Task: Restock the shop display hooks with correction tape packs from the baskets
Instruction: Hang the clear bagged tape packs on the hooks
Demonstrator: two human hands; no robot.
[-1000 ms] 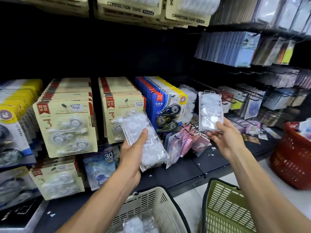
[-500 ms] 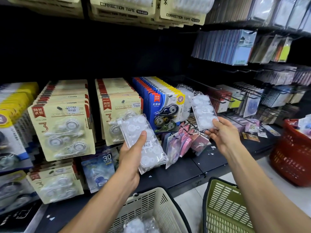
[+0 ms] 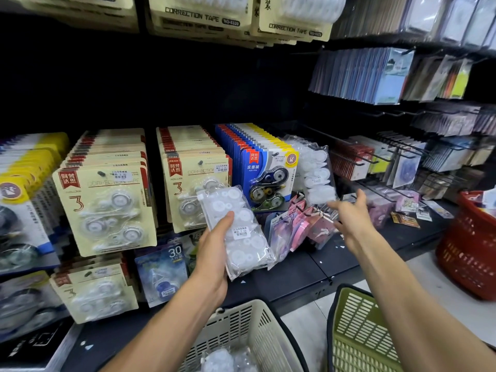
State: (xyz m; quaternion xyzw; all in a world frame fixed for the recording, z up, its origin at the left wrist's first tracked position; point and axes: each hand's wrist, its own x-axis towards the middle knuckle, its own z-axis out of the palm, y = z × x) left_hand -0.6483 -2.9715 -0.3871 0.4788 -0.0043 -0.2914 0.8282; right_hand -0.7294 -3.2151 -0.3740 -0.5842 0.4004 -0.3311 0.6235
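Your left hand [image 3: 214,253] grips a stack of clear correction tape packs [image 3: 237,232], fingers [image 3: 228,218] curled round its edge, held up before the beige carded packs [image 3: 196,181]. Your right hand [image 3: 351,218] holds nothing, fingers spread loosely, just beneath a clear pack hanging on its hook [image 3: 316,173]. More packs lie in the white basket [image 3: 249,326] below, beside the green basket [image 3: 359,328].

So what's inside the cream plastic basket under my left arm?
Inside the cream plastic basket lie a few clear packs of white correction tape. The left forearm and frame edge hide the rest.
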